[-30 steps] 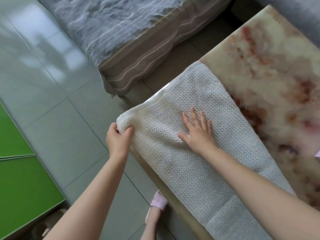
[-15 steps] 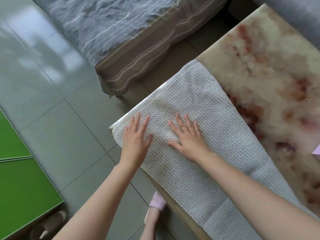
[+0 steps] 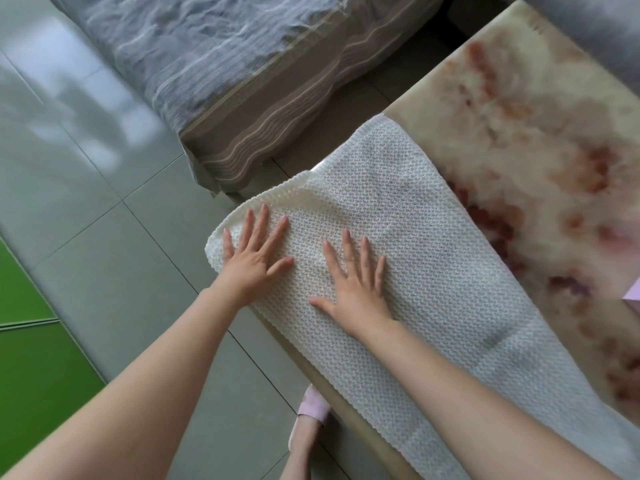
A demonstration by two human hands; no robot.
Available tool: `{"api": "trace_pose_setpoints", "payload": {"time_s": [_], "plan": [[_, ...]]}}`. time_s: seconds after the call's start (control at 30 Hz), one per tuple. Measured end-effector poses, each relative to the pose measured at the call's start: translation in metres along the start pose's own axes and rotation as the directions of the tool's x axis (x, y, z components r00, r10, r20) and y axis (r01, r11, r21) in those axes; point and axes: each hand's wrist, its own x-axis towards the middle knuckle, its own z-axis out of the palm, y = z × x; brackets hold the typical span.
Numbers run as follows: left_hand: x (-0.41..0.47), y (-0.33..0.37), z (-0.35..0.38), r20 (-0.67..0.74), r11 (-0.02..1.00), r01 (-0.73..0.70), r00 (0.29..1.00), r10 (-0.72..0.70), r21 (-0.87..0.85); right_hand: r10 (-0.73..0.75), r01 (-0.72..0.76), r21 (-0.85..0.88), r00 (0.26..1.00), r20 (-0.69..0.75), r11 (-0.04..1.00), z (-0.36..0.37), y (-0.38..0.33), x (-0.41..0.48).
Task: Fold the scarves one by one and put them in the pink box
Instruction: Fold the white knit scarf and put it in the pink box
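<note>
My left hand [image 3: 252, 258] and right hand [image 3: 356, 289] pressed flat, fingers spread, on the white waffle-knit scarf [image 3: 433, 258]. It lay along the marbled beige table [image 3: 536, 150] edge, long axis 10 to 4 o'clock.

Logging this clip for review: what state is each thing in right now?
Table: marbled top, partly covered.
White scarf: spread flat along its edge.
Left hand: open, pressing flat on the scarf's end.
Right hand: open, pressing flat on the scarf.
</note>
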Motion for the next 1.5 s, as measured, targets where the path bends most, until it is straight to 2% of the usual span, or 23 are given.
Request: {"api": "trace_pose_setpoints", "payload": {"time_s": [0.1,0.17,0.23,0.3,0.4,0.47,0.57,0.63,0.77,0.8,0.9,0.97,1.03,1.07,1.13,1.2,1.23,1.3,1.37,1.43,1.5], "plan": [[-0.015,0.007,0.004,-0.054,0.999,0.028,0.998,-0.029,-0.014,-0.078,0.077,-0.009,0.996,-0.054,0.997,0.014,0.0,-0.03],[-0.034,0.015,0.011,-0.123,0.994,0.094,0.987,-0.101,-0.06,-0.115,0.107,-0.054,0.978,-0.175,0.993,0.031,0.0,-0.059],[-0.051,0.017,0.016,-0.201,0.977,0.164,0.961,-0.189,-0.136,-0.104,0.1,-0.03,0.96,-0.261,0.995,0.053,0.002,-0.086],[-0.063,0.018,0.016,-0.294,0.932,0.249,0.899,-0.323,-0.264,-0.046,0.051,0.011,0.96,-0.275,0.999,0.069,0.005,-0.109],[-0.07,0.02,0.009,-0.37,0.793,0.353,0.74,-0.561,-0.497,0.079,-0.063,0.065,0.953,-0.291,0.996,0.085,0.009,-0.132],[-0.069,0.018,0.007,-0.259,0.622,0.39,0.666,-0.7,-0.679,0.109,-0.079,0.103,0.938,-0.329,0.992,0.093,0.01,-0.141],[-0.066,0.016,0.007,-0.044,0.407,0.443,0.632,-0.773,-0.799,0.065,-0.032,0.083,0.901,-0.429,0.996,0.102,0.01,-0.144],[-0.061,0.017,0.008,0.009,0.337,0.441,0.617,-0.787,-0.832,0.046,-0.01,0.084,0.894,-0.446,0.996,0.101,0.009,-0.142],[-0.048,0.018,0.0,-0.006,0.247,0.369,0.548,-0.837,-0.896,-0.05,0.101,0.08,0.877,-0.479,0.992,0.091,-0.009,-0.139],[-0.046,0.016,-0.002,-0.03,0.252,0.349,0.534,-0.845,-0.903,-0.072,0.121,0.074,0.877,-0.476,0.99,0.09,-0.015,-0.14],[-0.046,0.006,-0.002,-0.132,0.368,0.38,0.522,-0.843,-0.849,-0.072,0.123,0.086,0.893,-0.444,0.989,0.096,-0.023,-0.143],[-0.05,0.005,-0.002,-0.154,0.376,0.392,0.493,-0.857,-0.84,-0.064,0.115,0.097,0.905,-0.421,0.989,0.1,-0.019,-0.142],[-0.052,0.007,0.0,-0.143,0.367,0.393,0.494,-0.857,-0.843,-0.036,0.09,0.112,0.911,-0.412,0.99,0.098,-0.014,-0.137],[-0.054,0.009,0.001,-0.168,0.416,0.424,0.509,-0.844,-0.804,-0.017,0.076,0.127,0.909,-0.416,0.989,0.095,-0.01,-0.134],[-0.058,0.02,0.0,-0.302,0.621,0.466,0.59,-0.749,-0.63,-0.002,0.064,0.13,0.902,-0.431,0.989,0.088,-0.002,-0.128],[-0.058,0.031,0.0,-0.396,0.821,0.374,0.739,-0.545,-0.432,-0.014,0.05,0.084,0.92,-0.393,0.995,0.078,0.008,-0.118],[-0.055,0.035,0.003,-0.377,0.886,0.313,0.818,-0.435,-0.343,-0.011,0.035,0.062,0.934,-0.356,0.997,0.075,0.014,-0.111],[-0.049,0.04,0.009,-0.224,0.951,0.254,0.93,-0.291,-0.179,0.022,-0.013,0.033,0.962,-0.271,0.999,0.071,0.028,-0.098],[-0.045,0.043,0.015,-0.115,0.958,0.276,0.952,-0.284,-0.081,0.012,-0.011,0.008,0.979,-0.203,1.0,0.071,0.036,-0.091],[-0.041,0.051,0.012,-0.159,0.939,0.326,0.927,-0.341,-0.111,-0.027,0.044,0.08,0.98,-0.196,0.996,0.064,0.043,-0.089],[-0.036,0.065,0.003,-0.225,0.925,0.334,0.902,-0.369,-0.18,0.033,0.041,0.254,0.959,-0.282,0.966,0.045,0.054,-0.086]]}}
